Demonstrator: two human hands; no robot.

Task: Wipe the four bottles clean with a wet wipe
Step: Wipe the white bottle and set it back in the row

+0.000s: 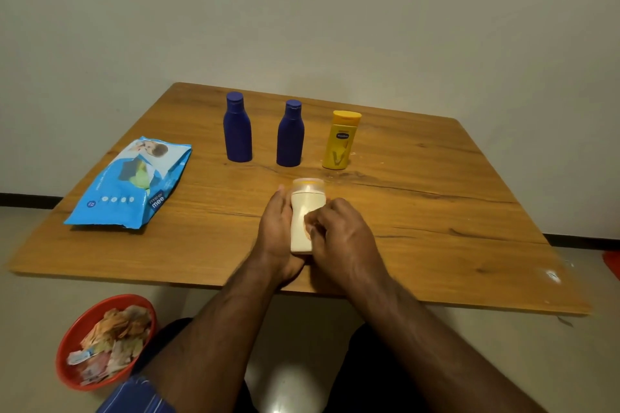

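While the left hand (276, 228) grips the cream bottle (303, 221) steady near the table (436, 211) edge, the right hand (339, 235), fingers curled, presses a barely visible wet wipe (310, 219) against it.

1. Both forearms reach up from the bottom of the frame and meet at its centre, bare to the elbow.
2. Left hand (276, 231) lies on its side just left of centre, palm facing right, fingers stretched forward and cupped round what it holds, thumb hidden.
3. Right hand (339, 233) sits just right of centre, back of the hand up, fingers curled inward and pressing toward the left hand.
4. The wrists almost touch, the right one slightly blurred.
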